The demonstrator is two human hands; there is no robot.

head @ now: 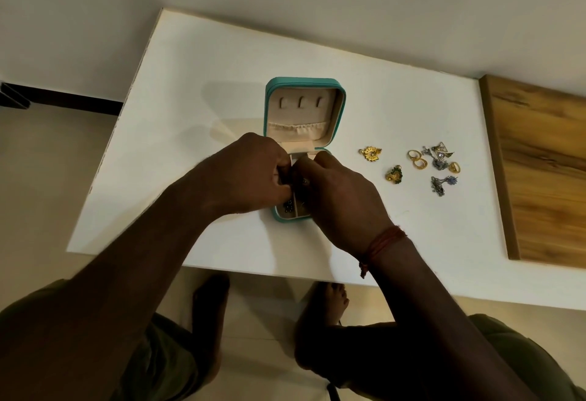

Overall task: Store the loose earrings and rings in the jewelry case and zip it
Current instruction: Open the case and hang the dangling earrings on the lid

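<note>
Left hand (253, 175) and right hand (342, 192) meet, fingers curled, over open jewelry case (305, 115).

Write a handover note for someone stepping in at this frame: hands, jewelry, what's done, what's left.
Hands: left hand and right hand have their fingers curled, meeting over the lower tray of the open jewelry case. A small piece shows between them; which hand holds it is unclear.
Done: a dark earring lies in the tray's near-left compartment.
Left: gold flower earring, green-gold earring, gold rings and silver earrings lie loose on the table, right of the case. Store them, then zip it.
</note>
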